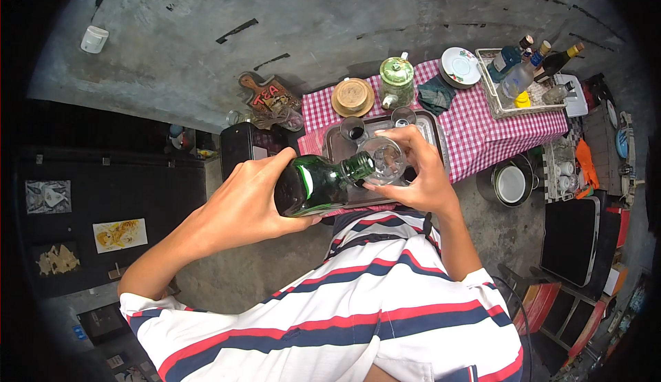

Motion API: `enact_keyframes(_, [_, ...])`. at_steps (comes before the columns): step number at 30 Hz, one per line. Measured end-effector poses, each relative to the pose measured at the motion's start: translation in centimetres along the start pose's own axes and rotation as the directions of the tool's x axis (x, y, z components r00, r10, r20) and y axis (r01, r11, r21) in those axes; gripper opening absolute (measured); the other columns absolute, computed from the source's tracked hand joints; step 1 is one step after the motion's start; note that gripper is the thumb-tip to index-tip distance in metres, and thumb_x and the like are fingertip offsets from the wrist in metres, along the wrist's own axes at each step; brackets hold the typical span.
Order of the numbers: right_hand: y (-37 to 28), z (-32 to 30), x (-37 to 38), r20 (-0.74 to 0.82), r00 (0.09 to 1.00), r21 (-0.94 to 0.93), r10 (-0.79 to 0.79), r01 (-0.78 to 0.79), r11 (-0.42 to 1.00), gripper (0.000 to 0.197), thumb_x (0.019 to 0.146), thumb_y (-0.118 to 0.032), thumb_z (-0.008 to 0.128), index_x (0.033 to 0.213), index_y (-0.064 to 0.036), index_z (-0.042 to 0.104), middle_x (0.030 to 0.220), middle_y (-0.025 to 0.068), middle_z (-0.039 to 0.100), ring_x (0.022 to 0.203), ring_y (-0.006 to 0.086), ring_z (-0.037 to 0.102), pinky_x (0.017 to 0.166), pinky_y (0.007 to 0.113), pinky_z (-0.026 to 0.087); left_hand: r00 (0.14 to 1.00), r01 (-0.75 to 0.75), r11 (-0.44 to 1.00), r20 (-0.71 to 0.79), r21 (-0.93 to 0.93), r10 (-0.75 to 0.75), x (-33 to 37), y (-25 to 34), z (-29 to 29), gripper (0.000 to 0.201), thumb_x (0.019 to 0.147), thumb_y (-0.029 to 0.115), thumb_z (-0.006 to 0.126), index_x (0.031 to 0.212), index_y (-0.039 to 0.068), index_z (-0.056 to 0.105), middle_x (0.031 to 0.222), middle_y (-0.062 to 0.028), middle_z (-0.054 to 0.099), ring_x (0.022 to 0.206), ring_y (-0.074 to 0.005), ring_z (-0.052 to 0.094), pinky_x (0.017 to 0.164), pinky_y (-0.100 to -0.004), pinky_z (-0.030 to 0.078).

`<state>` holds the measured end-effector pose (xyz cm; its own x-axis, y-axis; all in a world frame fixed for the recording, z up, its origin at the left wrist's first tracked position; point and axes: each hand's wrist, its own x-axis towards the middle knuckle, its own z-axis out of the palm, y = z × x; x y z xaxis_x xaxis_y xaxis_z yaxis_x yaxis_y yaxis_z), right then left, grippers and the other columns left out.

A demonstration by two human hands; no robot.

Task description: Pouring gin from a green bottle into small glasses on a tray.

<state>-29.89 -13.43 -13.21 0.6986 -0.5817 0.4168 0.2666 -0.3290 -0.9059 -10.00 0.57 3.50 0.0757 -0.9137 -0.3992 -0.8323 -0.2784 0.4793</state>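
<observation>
My left hand [256,199] is wrapped round a dark green glass bottle [313,184], which lies tilted on its side with its neck pointing right. The bottle's mouth meets the rim of a clear drinking glass [387,162]. Thumb and fingers of my right hand [421,168] grip that glass from the right, tipped toward the bottle. Whether liquid is flowing I cannot tell. Beneath both hands is a brown tray [439,140]. On it stand a glass with dark contents [353,130] and another glass [403,117], partly hidden.
A pink checkered cloth [475,131] covers the table. Behind the tray are a green teapot [396,82], a wooden-lidded pot [352,96], a dark cloth [436,95] and stacked plates [460,67]. Right of them, a wicker basket [530,110] holds several bottles. A bucket [511,184] stands beside the table.
</observation>
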Motion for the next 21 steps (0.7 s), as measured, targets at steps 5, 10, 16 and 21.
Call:
enact_keyframes(5, [0.0,0.07,-0.09,0.001,1.0,0.011,0.008,-0.008,1.0,0.064,0.069,-0.018,0.087,0.122,-0.0012,0.056,0.113,0.0146,0.066,0.104,0.0265,0.069,0.09,0.035,0.053,1.0,0.007,1.0,0.004,0.001,-0.007,0.0,0.11,-0.02,0.063,0.068,0.028,0.086,0.112,-0.004,0.054,0.091,-0.022,0.069,0.086,-0.036,0.071,0.078,-0.0402,0.053])
enact_keyframes(10, [0.04,0.31,-0.16,-0.008,1.0,0.047,0.011,-0.011,0.999,0.064,0.069,-0.017,0.087,0.123,-0.0001,0.056,0.111,0.0148,0.066,0.104,0.0257,0.069,0.09,0.035,0.053,1.0,0.021,1.0,0.022,0.005,-0.021,-0.03,0.2,-0.08,0.065,0.067,0.028,0.086,0.112,-0.005,0.053,0.092,-0.0222,0.07,0.086,-0.0353,0.071,0.078,-0.0399,0.053])
enact_keyframes(16, [-0.07,0.23,-0.26,0.025,0.999,0.027,0.02,-0.021,0.999,0.065,0.069,-0.015,0.087,0.124,0.0003,0.056,0.109,0.0136,0.065,0.103,0.0243,0.068,0.09,0.033,0.051,1.0,0.011,1.0,0.02,0.008,-0.011,-0.07,0.13,0.0,0.064,0.067,0.026,0.086,0.112,-0.005,0.053,0.089,-0.0219,0.07,0.083,-0.0351,0.071,0.077,-0.0398,0.053])
enact_keyframes(21, [-0.11,0.35,-0.29,0.029,0.999,0.049,0.025,-0.026,0.998,0.065,0.069,-0.015,0.087,0.124,0.0003,0.056,0.109,0.0131,0.065,0.103,0.0235,0.068,0.09,0.033,0.051,1.0,-0.01,1.0,0.003,0.011,0.01,-0.22,0.0,0.13,0.062,0.067,0.025,0.086,0.111,-0.004,0.054,0.088,-0.0213,0.07,0.08,-0.0343,0.071,0.075,-0.0395,0.053])
